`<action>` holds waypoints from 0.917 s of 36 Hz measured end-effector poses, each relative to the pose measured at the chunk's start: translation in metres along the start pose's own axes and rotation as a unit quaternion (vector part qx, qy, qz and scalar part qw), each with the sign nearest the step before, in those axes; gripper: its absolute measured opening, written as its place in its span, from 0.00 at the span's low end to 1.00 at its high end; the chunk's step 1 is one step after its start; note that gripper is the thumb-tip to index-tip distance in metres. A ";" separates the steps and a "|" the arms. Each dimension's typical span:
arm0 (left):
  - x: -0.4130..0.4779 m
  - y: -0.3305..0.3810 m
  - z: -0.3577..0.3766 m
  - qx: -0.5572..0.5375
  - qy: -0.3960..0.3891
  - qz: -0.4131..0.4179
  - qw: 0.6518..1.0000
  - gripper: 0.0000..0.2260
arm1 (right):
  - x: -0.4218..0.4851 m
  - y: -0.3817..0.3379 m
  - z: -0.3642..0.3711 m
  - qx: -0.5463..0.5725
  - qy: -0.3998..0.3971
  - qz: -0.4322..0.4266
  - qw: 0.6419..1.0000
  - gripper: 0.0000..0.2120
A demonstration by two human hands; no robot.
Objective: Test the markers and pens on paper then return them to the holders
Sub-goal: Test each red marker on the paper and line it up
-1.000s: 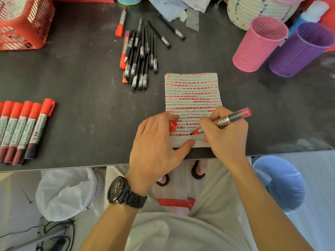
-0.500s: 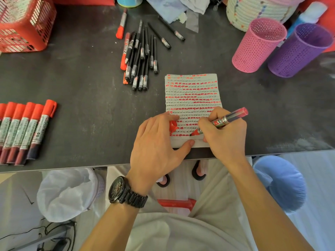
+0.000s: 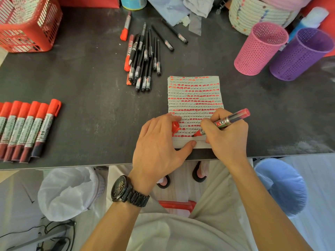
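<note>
**A:** The right hand is bent over the near end of the paper. Its fingers and thumb pinch a red marker low on the barrel, and the tip is down on the lowest row of red dashes.

**B:** The barrel slants up and away to the right, its end clear of the knuckles. And the left hand?

**A:** It lies palm down on the sheet's near left corner, with the thumb stretched along the bottom edge. The fingers are curled round the red cap, and there's a dark watch on that wrist.

**B:** The sheet lies right at the front edge of the dark tabletop, and rows of red dashes and black scribble fill it almost to the bottom.

**A:** Beyond it to the left is a loose pile of black pens with some red ones among them. At the far left a row of red markers lies side by side, caps pointing away.

**B:** At the back right stand two mesh holders just beside each other, the pink holder and the purple holder. A woven basket stands behind them, and a red basket sits at the back left corner.

**A:** Below the tabletop edge there's a bin lined with a white bag on the left and a blue stool on the right. The person's sandalled feet are on the floor between them.
</note>
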State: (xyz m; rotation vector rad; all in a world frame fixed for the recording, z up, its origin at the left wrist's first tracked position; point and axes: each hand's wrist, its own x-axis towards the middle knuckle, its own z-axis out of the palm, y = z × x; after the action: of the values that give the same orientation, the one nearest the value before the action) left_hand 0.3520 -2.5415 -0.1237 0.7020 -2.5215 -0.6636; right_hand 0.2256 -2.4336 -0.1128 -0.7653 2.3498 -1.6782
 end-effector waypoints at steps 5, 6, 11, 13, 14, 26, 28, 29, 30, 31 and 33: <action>0.000 0.000 -0.001 0.001 -0.004 0.000 1.000 0.29 | 0.000 0.002 0.001 -0.004 0.007 0.000 1.000 0.09; 0.000 0.000 -0.001 0.002 -0.005 -0.001 1.000 0.29 | 0.001 0.002 0.001 -0.002 0.007 0.001 1.000 0.09; 0.000 -0.001 0.000 0.002 -0.004 -0.002 1.000 0.29 | 0.001 0.003 0.001 -0.006 0.009 0.004 1.000 0.09; 0.000 -0.001 0.000 0.004 -0.002 -0.002 1.000 0.29 | 0.001 0.003 0.000 -0.003 0.010 0.006 1.000 0.10; 0.000 -0.001 0.000 0.005 -0.002 -0.002 1.000 0.29 | 0.001 0.003 0.000 -0.001 0.010 0.006 1.000 0.10; 0.000 -0.001 -0.001 0.000 -0.012 -0.006 1.000 0.28 | -0.001 0.000 0.000 0.031 0.014 0.012 0.999 0.09; 0.001 -0.001 -0.001 0.001 -0.015 -0.006 1.000 0.28 | 0.000 -0.001 -0.002 0.050 0.023 0.016 0.998 0.09; 0.001 -0.001 -0.002 0.002 -0.016 -0.007 1.000 0.28 | 0.001 -0.002 -0.003 0.061 0.029 0.017 0.998 0.09; 0.001 -0.001 -0.002 0.004 -0.017 -0.006 1.000 0.28 | 0.002 -0.002 -0.004 0.073 0.036 0.018 0.997 0.11; 0.001 -0.001 -0.002 0.006 -0.017 -0.005 1.000 0.28 | 0.002 -0.001 -0.005 0.084 0.044 0.019 0.995 0.13; 0.002 -0.001 -0.002 0.008 -0.017 -0.003 1.000 0.28 | 0.002 0.000 -0.007 0.102 0.058 0.028 0.993 0.14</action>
State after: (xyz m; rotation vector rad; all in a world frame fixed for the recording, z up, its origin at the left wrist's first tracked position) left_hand 0.3521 -2.5438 -0.1226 0.7099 -2.5599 -0.6640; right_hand 0.2209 -2.4289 -0.1095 -0.5734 2.2020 -1.9494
